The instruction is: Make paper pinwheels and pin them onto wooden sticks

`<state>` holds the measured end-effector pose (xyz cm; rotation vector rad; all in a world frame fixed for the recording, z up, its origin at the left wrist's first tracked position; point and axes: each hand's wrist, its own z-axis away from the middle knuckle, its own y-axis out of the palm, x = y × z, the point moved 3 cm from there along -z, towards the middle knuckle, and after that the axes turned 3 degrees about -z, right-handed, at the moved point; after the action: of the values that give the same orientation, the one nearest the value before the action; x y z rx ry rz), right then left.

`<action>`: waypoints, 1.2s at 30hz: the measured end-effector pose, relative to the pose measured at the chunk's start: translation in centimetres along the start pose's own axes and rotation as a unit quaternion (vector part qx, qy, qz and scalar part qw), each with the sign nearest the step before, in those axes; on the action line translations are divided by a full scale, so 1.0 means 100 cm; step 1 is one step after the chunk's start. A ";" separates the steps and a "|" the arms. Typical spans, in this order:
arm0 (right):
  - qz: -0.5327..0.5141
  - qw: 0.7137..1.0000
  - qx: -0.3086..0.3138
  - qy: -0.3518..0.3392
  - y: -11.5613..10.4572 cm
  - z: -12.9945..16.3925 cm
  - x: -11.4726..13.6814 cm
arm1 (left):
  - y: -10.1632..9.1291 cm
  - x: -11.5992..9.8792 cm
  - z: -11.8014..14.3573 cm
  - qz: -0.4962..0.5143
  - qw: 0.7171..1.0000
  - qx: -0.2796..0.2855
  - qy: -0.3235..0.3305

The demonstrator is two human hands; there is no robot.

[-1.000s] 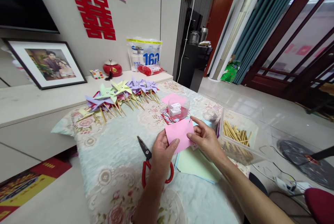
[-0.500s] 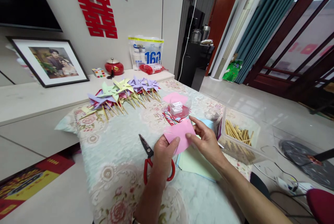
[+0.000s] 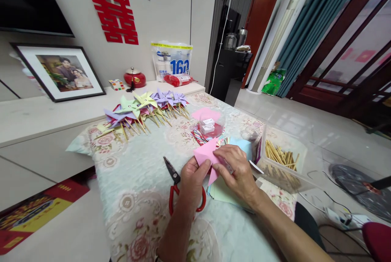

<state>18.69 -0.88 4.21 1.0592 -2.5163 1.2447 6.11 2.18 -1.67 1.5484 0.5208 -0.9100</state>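
- Currently both hands meet over the near middle of the counter (image 3: 137,197), which carries a pale floral cloth.
- Left hand (image 3: 192,180): grip closed on the pink paper square (image 3: 205,155), thumb on top at the sheet's lower left edge, fingers underneath.
- Right hand (image 3: 236,172): fingers laid flat over the right half of the same pink sheet, pressing it down; grip clenched on the paper, thumb side hidden.
- Pink paper square sits between the two hands, one corner pointing up toward 12 o'clock, another corner hanging down toward 6 o'clock; it looks partly folded, exact crease cannot be told.
- Red-handled scissors (image 3: 175,188) lie on the cloth just at 9 o'clock of the left hand, blades toward 11 o'clock, handles partly under the left wrist.
- Stack of pale green and blue sheets (image 3: 221,193) lies under the right hand.
- Clear tub of wooden sticks (image 3: 282,160) stands at 3 o'clock of the right hand, near it.
- Small clear round container (image 3: 210,125) stands at 12 o'clock of the hands, apart from them.
- Row of finished paper pinwheels (image 3: 143,107) lies at 11 o'clock, well apart, sticks pointing toward the person.
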 end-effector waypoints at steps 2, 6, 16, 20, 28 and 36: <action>-0.004 1.000 0.006 0.002 0.001 0.000 -0.001 | 0.000 0.001 0.000 -0.013 1.000 0.007 0.002; -0.014 1.000 0.021 0.016 0.002 0.000 -0.004 | -0.001 0.001 0.000 -0.036 0.999 0.000 -0.010; -0.104 0.986 0.049 0.125 0.003 -0.004 -0.009 | -0.003 0.001 0.000 -0.081 0.997 -0.007 0.006; -0.145 0.972 0.054 0.175 -0.001 -0.006 -0.013 | -0.008 -0.005 -0.002 -0.114 0.989 -0.084 0.051; -0.197 0.941 0.095 0.260 -0.005 -0.006 -0.015 | -0.002 -0.007 0.001 -0.092 0.996 -0.011 0.013; -0.228 0.934 0.112 0.251 -0.008 -0.005 -0.016 | -0.004 -0.004 0.000 -0.076 0.997 -0.025 -0.019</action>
<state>20.32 0.00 4.44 1.1063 -1.6665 1.4440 5.58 2.29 -1.62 1.4582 0.6362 -1.0329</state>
